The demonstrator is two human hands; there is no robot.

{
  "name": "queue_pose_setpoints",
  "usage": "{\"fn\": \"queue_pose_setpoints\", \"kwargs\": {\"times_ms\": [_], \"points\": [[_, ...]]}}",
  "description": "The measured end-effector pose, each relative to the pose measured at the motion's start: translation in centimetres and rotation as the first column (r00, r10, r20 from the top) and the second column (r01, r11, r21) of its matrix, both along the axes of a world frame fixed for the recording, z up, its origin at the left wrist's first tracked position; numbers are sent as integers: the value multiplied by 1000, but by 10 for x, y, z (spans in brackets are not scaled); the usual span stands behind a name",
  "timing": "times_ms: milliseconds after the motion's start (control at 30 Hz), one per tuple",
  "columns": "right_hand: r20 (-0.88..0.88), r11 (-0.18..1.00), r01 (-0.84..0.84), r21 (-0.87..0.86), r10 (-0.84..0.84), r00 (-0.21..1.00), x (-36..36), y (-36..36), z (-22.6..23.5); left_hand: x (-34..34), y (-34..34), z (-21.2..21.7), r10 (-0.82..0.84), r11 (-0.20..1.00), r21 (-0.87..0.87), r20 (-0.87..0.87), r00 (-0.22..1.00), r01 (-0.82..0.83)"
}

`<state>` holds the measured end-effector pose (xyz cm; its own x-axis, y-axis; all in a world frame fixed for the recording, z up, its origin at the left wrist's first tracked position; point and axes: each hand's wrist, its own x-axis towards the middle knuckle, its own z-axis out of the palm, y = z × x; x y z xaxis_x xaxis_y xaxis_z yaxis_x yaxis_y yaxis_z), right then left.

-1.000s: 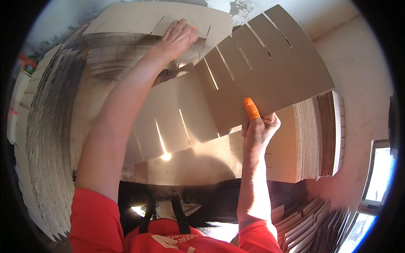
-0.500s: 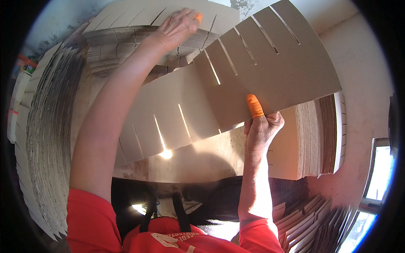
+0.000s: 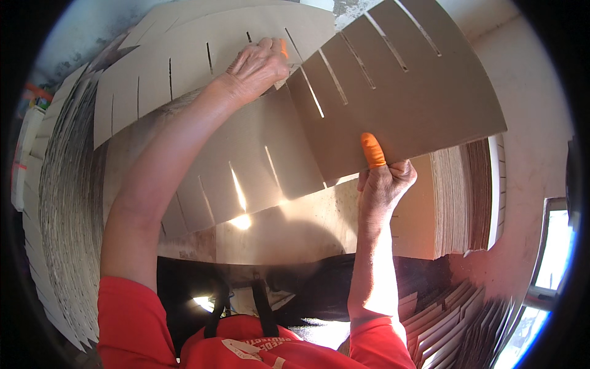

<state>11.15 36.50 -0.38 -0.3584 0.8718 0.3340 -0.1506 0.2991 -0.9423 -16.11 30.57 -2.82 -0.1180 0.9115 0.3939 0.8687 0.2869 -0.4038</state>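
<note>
Slotted cardboard sheets gripped by both hands, above perhaps a worktable, amid cardboard stacks.

A flat brown cardboard sheet with long narrow slits cut in from its upper edge is held up, tilted so its right end rises toward 1 o'clock. It overlaps a second slotted cardboard sheet that slopes down toward 7 o'clock, light shining through its slits. The first sheet's lower edge sits at about 5 o'clock from the second's upper end.
</note>
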Motion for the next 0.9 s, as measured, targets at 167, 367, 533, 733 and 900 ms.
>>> {"fn": "queue_pose_setpoints", "kwargs": {"times_ms": [167,367,533,733,900], "points": [[-31,986,-39,-164,34,999,0,-5,9,-1,-9,-4,-38,997,60,-27,999,40],[-32,989,-30,-143,26,999,-2,-3,3,35,-22,-16,-233,967,124,81,969,222],[16,1000,-9,25,8,1000,0,3,-10,102,-49,10,-378,926,8,-14,926,378],[68,998,-30,-47,33,997,-5,-7,1,155,-82,6,-500,865,63,202,842,498],[100,990,-6,-139,20,995,-8,-17,9,98,-53,26,-392,900,389,531,752,195]]}}
